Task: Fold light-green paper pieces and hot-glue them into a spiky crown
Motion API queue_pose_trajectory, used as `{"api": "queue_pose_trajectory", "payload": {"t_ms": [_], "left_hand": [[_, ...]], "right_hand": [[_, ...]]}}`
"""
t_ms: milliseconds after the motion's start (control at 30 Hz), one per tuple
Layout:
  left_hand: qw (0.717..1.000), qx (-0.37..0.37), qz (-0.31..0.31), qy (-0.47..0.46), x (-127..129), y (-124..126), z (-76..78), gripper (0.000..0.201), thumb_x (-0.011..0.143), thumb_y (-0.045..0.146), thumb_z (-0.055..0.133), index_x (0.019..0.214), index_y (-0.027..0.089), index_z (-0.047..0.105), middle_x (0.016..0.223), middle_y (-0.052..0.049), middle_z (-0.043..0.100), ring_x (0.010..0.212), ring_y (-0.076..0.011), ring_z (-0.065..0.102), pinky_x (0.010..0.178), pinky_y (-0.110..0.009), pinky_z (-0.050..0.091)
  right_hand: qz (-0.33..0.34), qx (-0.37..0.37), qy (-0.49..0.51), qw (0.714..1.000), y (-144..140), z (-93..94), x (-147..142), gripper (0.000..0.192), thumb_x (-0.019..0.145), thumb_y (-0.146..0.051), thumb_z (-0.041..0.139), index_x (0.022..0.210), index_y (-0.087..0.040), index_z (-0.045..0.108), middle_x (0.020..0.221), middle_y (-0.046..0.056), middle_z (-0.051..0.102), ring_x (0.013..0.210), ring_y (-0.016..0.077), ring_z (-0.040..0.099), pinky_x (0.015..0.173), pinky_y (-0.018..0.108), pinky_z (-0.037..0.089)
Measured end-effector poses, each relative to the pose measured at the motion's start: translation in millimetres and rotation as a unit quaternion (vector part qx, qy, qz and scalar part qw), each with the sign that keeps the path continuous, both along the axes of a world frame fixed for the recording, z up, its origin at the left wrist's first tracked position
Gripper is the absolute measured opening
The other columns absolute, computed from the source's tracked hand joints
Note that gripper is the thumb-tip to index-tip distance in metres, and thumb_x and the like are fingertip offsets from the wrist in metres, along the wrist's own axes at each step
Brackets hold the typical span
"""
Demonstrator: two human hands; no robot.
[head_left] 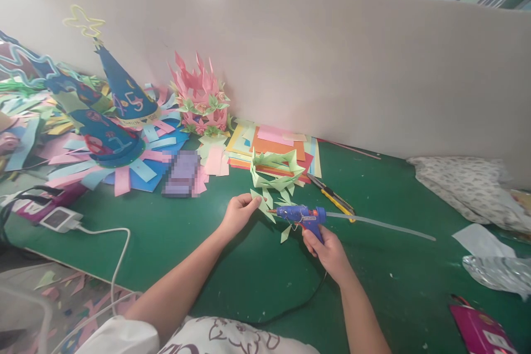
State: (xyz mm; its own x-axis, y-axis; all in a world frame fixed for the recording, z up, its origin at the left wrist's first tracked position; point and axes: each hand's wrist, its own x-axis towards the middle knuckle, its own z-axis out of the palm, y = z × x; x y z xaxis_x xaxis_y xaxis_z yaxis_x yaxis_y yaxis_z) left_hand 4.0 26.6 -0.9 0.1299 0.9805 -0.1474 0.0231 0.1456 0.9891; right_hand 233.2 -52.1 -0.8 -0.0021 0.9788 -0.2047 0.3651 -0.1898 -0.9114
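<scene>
My left hand (240, 214) pinches a light green folded paper piece (264, 207) between thumb and fingers. In my right hand (326, 246) is a blue hot glue gun (301, 214), its nozzle pointing left at the paper piece, close to or touching it. A long clear glue stick (381, 225) sticks out of the gun's back end. Just beyond my hands sits a light green paper crown (277, 170) made of pointed folds. Several loose green pieces lie around the gun, one being a small green diamond (285, 234).
A yellow utility knife (334, 199) lies right of the crown, beside stacked coloured paper (244, 141). Farther left stand a pink paper crown (203, 97), blue cone hats (124, 86) and a phone (181, 174). A white cable (124, 249) crosses the left side; a patterned cloth (464, 188) lies right.
</scene>
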Motion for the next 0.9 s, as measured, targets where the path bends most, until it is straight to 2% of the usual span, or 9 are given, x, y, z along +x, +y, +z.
{"api": "queue_pose_trajectory", "payload": {"t_ms": [167, 300, 600, 767, 900], "left_hand": [[1.0, 0.001, -0.005, 0.004, -0.7, 1.1, -0.2, 0.042, 0.073, 0.053, 0.059, 0.069, 0.013, 0.071, 0.064, -0.003, 0.061, 0.059, -0.0121, 0.047, 0.055, -0.023, 0.034], [1.0, -0.008, -0.002, -0.003, -0.9, 0.7, 2.9, 0.042, 0.074, 0.051, 0.059, 0.081, 0.012, 0.074, 0.06, -0.001, 0.058, 0.058, -0.0119, 0.046, 0.056, -0.024, 0.033], [0.999, -0.022, 0.008, -0.033, -1.0, 1.4, 6.2, 0.04, 0.073, 0.05, 0.061, 0.08, 0.013, 0.074, 0.047, 0.002, 0.046, 0.055, -0.0124, 0.045, 0.058, -0.024, 0.033], [0.999, -0.031, 0.019, -0.038, -1.7, 1.9, 6.4, 0.04, 0.072, 0.05, 0.062, 0.081, 0.014, 0.074, 0.046, 0.002, 0.046, 0.054, -0.0123, 0.045, 0.057, -0.024, 0.033], [0.998, -0.034, 0.022, -0.044, -2.1, 2.1, 7.8, 0.043, 0.07, 0.052, 0.063, 0.082, 0.013, 0.074, 0.044, 0.003, 0.04, 0.052, -0.0115, 0.041, 0.053, -0.024, 0.031]], "right_hand": [[-0.002, 0.001, 0.001, 1.0, 0.7, 3.2, -0.6, 0.04, 0.082, -0.057, 0.049, 0.066, -0.02, 0.047, 0.054, -0.002, 0.048, 0.047, 0.0114, 0.043, 0.047, 0.024, 0.036], [-0.002, 0.001, 0.0, 1.0, 0.9, 3.0, -0.7, 0.04, 0.082, -0.057, 0.049, 0.066, -0.02, 0.047, 0.053, -0.002, 0.048, 0.047, 0.0112, 0.043, 0.047, 0.024, 0.036], [-0.003, 0.008, -0.006, 1.0, 0.2, 3.7, 1.0, 0.042, 0.081, -0.059, 0.049, 0.065, -0.02, 0.047, 0.052, -0.003, 0.047, 0.046, 0.0111, 0.043, 0.047, 0.024, 0.037], [0.0, 0.003, -0.013, 1.0, 0.3, 5.5, 0.7, 0.042, 0.081, -0.059, 0.049, 0.065, -0.021, 0.047, 0.052, -0.002, 0.048, 0.046, 0.0117, 0.044, 0.047, 0.025, 0.037], [0.001, 0.001, -0.02, 1.0, -0.3, 6.2, 1.1, 0.043, 0.08, -0.061, 0.048, 0.065, -0.021, 0.046, 0.052, -0.002, 0.048, 0.046, 0.012, 0.044, 0.048, 0.025, 0.037]]}}
